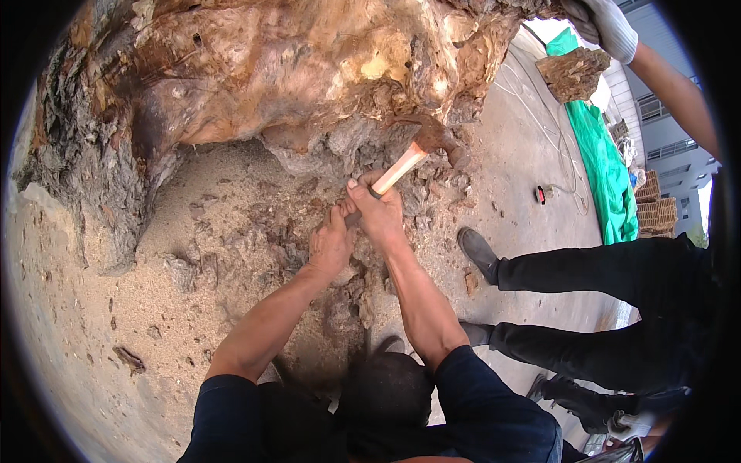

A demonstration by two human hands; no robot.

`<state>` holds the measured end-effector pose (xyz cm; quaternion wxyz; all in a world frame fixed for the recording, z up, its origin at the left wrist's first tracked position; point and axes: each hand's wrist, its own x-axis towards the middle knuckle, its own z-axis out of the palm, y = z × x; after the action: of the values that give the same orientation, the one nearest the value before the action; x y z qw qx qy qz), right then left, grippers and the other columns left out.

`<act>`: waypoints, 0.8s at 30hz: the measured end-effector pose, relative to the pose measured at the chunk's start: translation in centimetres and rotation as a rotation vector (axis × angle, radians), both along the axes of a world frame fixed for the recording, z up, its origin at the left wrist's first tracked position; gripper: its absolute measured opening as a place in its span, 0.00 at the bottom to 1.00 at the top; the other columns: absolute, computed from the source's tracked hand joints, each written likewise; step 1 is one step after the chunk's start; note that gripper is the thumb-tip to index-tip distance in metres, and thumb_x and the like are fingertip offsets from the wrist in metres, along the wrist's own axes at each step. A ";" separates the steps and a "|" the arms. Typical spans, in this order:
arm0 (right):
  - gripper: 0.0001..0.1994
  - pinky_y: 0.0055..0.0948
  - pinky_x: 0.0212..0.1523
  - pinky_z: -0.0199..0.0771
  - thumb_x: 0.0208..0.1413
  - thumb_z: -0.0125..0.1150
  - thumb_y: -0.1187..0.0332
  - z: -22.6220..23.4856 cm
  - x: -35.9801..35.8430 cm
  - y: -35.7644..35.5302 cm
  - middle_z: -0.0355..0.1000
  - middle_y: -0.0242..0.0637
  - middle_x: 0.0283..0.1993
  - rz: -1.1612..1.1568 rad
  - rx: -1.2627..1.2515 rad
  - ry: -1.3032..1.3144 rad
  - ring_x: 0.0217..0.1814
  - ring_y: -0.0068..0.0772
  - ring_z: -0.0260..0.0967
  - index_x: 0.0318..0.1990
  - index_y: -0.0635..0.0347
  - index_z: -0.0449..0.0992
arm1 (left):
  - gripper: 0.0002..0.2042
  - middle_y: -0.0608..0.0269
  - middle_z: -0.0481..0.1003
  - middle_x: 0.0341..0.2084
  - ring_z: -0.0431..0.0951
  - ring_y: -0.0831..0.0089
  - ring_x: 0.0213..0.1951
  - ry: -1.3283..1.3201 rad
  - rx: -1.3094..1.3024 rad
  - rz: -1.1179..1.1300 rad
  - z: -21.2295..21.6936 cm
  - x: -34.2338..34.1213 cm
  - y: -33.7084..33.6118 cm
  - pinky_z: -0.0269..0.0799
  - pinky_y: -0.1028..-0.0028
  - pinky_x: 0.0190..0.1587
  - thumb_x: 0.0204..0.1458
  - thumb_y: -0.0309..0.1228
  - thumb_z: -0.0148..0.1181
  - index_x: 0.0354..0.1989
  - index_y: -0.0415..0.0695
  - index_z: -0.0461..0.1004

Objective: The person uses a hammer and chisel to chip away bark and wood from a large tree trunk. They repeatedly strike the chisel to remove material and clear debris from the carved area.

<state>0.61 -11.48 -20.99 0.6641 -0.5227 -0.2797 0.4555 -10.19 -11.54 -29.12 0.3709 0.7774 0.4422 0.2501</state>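
Note:
My right hand (377,207) grips the pale wooden handle of a hammer (417,150), whose rusty head rests against the underside of a huge rotted tree stump (293,69). My left hand (330,243) sits just below and to the left, fingers closed around something thin beside the right hand; what it holds is hidden. Loose wood chips and sawdust (224,231) lie beneath both hands.
Another person stands at the right in dark trousers and shoes (478,253), with a white-gloved hand (610,27) on the stump's upper edge. A green tarp (602,154), a smaller wood chunk (573,73), white cord and stacked crates (656,204) lie beyond on concrete.

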 end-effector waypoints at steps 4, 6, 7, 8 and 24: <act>0.08 0.28 0.31 0.73 0.67 0.58 0.77 -0.4 -0.1 0.7 0.66 0.30 0.26 -0.019 -0.063 -0.068 0.27 0.22 0.65 0.35 0.58 0.67 | 0.24 0.42 0.80 0.34 0.82 0.41 0.35 0.008 0.030 -0.022 -1.4 0.3 1.3 0.78 0.49 0.39 0.56 0.29 0.62 0.59 0.38 0.60; 0.09 0.28 0.31 0.73 0.67 0.58 0.78 -0.8 0.2 0.2 0.66 0.30 0.26 -0.055 -0.091 -0.094 0.27 0.22 0.65 0.34 0.58 0.67 | 0.24 0.40 0.80 0.33 0.82 0.40 0.35 0.014 -0.026 -0.098 -1.3 0.6 0.9 0.78 0.48 0.38 0.57 0.29 0.61 0.58 0.36 0.60; 0.09 0.28 0.30 0.72 0.67 0.58 0.78 -0.5 0.3 -0.4 0.66 0.30 0.26 -0.070 -0.120 -0.074 0.26 0.22 0.65 0.34 0.58 0.67 | 0.24 0.39 0.79 0.31 0.82 0.39 0.33 -0.008 -0.067 -0.095 -0.7 0.7 0.1 0.77 0.48 0.36 0.57 0.28 0.60 0.59 0.35 0.59; 0.09 0.28 0.30 0.72 0.66 0.59 0.78 0.6 0.0 -0.8 0.66 0.30 0.25 -0.076 -0.141 -0.056 0.26 0.22 0.65 0.34 0.58 0.67 | 0.24 0.38 0.79 0.29 0.81 0.37 0.32 -0.031 -0.100 -0.082 0.5 0.7 -1.2 0.77 0.47 0.34 0.57 0.27 0.60 0.59 0.33 0.58; 0.07 0.29 0.30 0.72 0.65 0.63 0.74 4.2 -1.6 -5.0 0.66 0.30 0.26 0.018 -0.004 0.096 0.26 0.23 0.65 0.36 0.59 0.69 | 0.28 0.36 0.79 0.27 0.82 0.39 0.30 -0.047 -0.136 -0.117 7.4 -3.0 -4.8 0.77 0.46 0.38 0.56 0.29 0.58 0.62 0.28 0.57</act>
<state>-1.04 -16.46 -16.81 0.6716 -0.4990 -0.2516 0.4866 -13.23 -16.33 -21.74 0.4470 0.7690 0.4030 0.2155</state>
